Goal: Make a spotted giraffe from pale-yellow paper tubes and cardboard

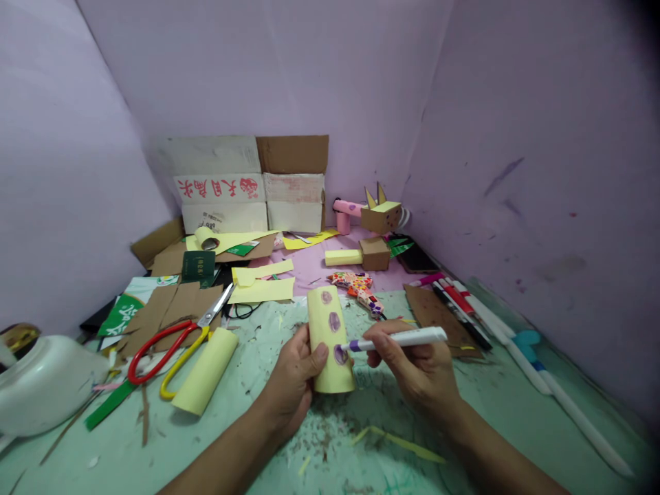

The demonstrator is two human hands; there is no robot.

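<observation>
My left hand (295,377) is closed around a yellow paper tube (333,378), thumb on its front, holding it nearly upright above the table. Three purple spots run down the tube's face; the lowest shows a purple outline with a lighter part inside. My right hand (425,371) grips a white marker (402,339) with a purple end, and its tip meets the lowest spot. Left of my left hand, a second yellow paper tube (206,375) lies against scissors (193,330) with one red and one yellow handle.
Cardboard pieces (175,309) and yellow paper strips (262,290) lie behind. A cardboard box (292,155) stands against the wall, beside a pink figure with a box head (381,218). Several markers (458,302) lie at right; a white rounded vessel (51,385) sits at left.
</observation>
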